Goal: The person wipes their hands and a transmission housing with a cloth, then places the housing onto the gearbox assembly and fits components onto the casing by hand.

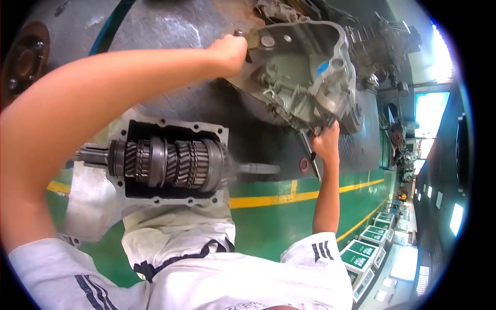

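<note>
A bell-shaped grey metal gearbox housing (pixel 294 67) is in front of me at the upper middle, tilted with its hollow side toward me. My left hand (pixel 228 54) is closed around its left edge. At the lower right rim, my right hand (pixel 326 142) is closed on the housing too; its fingertips are partly hidden. Nearer to me stands an open gearbox case (pixel 222 137) with a bolt-holed flange. Inside lies a gear shaft with several helical gears (pixel 178 163), its thin end pointing right.
A long thin tool (pixel 315 169) and a red ring (pixel 304 165) lie near my right hand on the metal bench (pixel 170 101). Another gearbox assembly (pixel 380 44) is farther right, and a rusty round part (pixel 26 59) at far left. Green floor (pixel 263 217) with yellow lines lies below.
</note>
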`<state>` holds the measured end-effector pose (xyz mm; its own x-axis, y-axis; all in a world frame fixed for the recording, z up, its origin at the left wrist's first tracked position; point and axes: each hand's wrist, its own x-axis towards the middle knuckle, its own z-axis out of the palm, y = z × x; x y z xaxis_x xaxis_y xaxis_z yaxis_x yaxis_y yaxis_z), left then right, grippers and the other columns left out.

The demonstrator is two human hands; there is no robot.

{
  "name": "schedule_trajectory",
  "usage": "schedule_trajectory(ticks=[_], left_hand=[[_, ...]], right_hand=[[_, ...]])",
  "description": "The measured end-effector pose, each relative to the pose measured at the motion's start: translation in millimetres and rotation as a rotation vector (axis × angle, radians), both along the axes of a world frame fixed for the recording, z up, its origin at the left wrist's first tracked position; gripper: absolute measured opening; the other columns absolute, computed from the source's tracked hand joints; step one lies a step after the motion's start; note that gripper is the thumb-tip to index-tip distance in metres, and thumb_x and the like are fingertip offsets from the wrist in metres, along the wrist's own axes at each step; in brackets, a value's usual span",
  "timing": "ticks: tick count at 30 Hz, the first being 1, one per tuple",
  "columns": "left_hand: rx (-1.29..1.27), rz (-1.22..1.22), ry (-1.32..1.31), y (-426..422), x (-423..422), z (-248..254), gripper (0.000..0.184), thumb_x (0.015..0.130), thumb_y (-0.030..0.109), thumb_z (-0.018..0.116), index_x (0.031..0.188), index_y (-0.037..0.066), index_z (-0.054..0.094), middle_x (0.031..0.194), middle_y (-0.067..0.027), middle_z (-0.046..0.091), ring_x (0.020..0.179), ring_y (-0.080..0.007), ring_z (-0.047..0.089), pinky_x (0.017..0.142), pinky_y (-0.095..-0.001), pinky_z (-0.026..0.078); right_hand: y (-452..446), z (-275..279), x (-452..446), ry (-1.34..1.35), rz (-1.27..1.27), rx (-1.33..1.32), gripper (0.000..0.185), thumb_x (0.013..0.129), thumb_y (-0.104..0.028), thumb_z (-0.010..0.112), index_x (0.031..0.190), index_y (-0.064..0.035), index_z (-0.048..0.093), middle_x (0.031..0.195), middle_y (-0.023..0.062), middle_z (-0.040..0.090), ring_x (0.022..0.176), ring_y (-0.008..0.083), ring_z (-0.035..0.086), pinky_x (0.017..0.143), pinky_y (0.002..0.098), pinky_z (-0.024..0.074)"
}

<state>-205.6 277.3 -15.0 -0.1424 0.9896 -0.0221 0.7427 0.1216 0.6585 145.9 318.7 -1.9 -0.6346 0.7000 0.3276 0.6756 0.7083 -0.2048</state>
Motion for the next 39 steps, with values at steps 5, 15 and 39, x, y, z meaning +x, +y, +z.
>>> schedule_trajectory(ticks=[5,15,39], left_hand=[[-0.199,-0.009,0.07,16,-12,20,0.033,0.087,0.001,0.053,0.118,-0.003,0.063,0.115,-0.0275,0.067,0.108,-0.0408,0.066,0.088,-0.0447,0.054],[0.121,0.038,-0.538,-13,16,81,0.05,0.089,-0.003,0.046,0.135,0.007,0.061,0.112,-0.0163,0.072,0.101,-0.0264,0.067,0.089,-0.0374,0.051],[0.644,-0.278,-0.071,-161,68,122,0.057,0.085,-0.009,0.061,0.14,-0.001,0.052,0.15,-0.0248,0.043,0.127,-0.0381,0.056,0.097,-0.0377,0.052]], right_hand=[[-8,6,-12,0.08,0.055,0.02,0.044,0.062,-0.001,0.067,0.102,-0.0009,0.051,0.09,0.02,0.053,0.084,0.0477,0.053,0.073,0.0411,0.048],[-20,8,-16,0.102,0.04,-0.006,0.059,0.062,-0.002,0.061,0.121,-0.0015,0.054,0.108,0.0196,0.059,0.102,0.0452,0.054,0.084,0.0459,0.0477],[-45,16,-20,0.125,0.015,0.068,0.064,0.058,0.001,0.066,0.121,-0.0082,0.058,0.118,0.0078,0.061,0.106,0.0346,0.057,0.081,0.0417,0.0519]])
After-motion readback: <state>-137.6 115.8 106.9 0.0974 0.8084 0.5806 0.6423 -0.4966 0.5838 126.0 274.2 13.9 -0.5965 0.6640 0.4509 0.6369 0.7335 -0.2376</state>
